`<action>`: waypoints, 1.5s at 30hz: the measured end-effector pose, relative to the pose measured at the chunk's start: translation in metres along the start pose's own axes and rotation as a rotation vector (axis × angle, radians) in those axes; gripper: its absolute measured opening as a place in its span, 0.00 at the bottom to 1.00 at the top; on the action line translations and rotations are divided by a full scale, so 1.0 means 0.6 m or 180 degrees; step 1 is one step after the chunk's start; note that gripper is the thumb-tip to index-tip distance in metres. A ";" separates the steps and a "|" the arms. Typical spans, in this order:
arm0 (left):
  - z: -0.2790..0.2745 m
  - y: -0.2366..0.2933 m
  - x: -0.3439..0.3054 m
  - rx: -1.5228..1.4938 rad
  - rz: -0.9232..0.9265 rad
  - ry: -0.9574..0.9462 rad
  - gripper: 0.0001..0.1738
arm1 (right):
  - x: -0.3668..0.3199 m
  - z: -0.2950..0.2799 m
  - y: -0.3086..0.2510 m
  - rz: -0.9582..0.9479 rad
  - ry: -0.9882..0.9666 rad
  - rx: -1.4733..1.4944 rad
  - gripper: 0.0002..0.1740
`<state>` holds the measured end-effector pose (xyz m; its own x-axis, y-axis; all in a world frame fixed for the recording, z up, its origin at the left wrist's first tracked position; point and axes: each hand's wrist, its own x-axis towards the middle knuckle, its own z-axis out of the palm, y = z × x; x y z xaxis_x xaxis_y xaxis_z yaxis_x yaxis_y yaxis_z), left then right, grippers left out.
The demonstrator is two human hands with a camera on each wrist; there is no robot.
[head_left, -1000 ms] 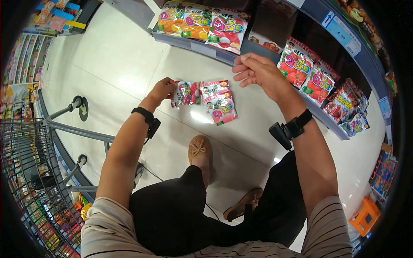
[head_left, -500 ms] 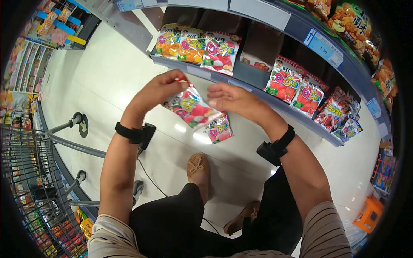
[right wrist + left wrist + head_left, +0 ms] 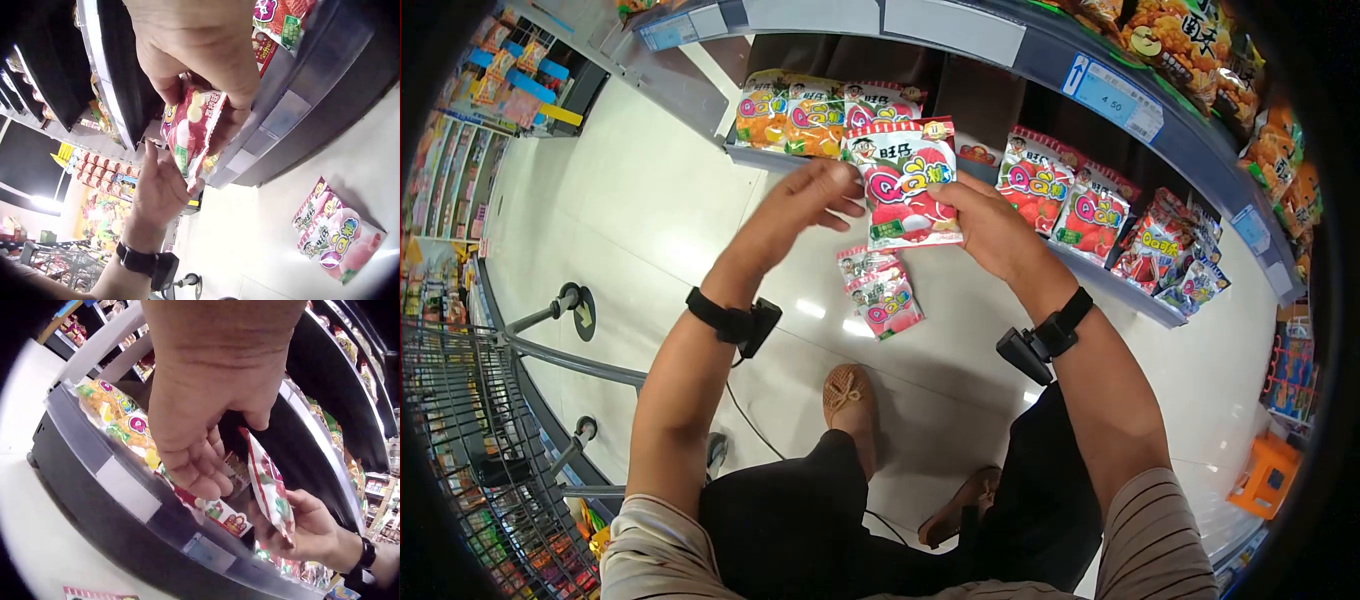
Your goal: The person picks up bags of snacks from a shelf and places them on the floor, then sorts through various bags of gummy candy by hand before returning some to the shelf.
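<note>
A red and white candy bag (image 3: pixel 905 185) is held upright in front of the low shelf. The right hand (image 3: pixel 992 228) pinches its right side, thumb on the front; the right wrist view also shows this hand (image 3: pixel 200 56) gripping the bag (image 3: pixel 192 128). Beside the bag's left edge is the left hand (image 3: pixel 795 210), fingers loosely bent. In the left wrist view a gap shows between the left hand (image 3: pixel 206 419) and the bag (image 3: pixel 270 484). Two overlapping pink bags (image 3: pixel 882 295) lie on the floor below.
On the low shelf stand orange bags (image 3: pixel 813 122) at left and strawberry bags (image 3: pixel 1035 185) at right, with mixed packets (image 3: pixel 1157 240) farther right. A price rail (image 3: pixel 1112 97) runs above. A wire cart (image 3: pixel 475 440) stands at left, an orange stool (image 3: pixel 1266 476) at right.
The left hand lifted one bag off the floor and turned it upright; the right hand has taken it and the left has let go. The view has shifted, showing more shelf.
</note>
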<state>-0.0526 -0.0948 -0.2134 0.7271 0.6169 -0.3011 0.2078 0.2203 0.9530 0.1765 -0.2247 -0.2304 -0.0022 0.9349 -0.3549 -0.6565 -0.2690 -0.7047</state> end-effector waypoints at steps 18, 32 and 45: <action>0.146 0.027 -0.020 0.2033 0.1853 0.0191 0.25 | 0.003 0.022 -0.001 -0.0190 -0.0384 0.0203 0.40; 0.133 -0.003 0.011 0.2488 0.2042 0.1141 0.33 | -0.004 0.002 -0.002 -0.0275 -0.0179 -0.0301 0.48; 0.119 -0.004 0.120 0.0237 0.0957 -0.0023 0.25 | -0.028 -0.036 -0.044 -0.1197 0.1116 -0.1028 0.16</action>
<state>0.0458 -0.1048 -0.2350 0.7678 0.6407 -0.0054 0.0298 -0.0273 0.9992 0.2103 -0.2386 -0.2190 0.4701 0.8624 -0.1880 -0.3019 -0.0431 -0.9524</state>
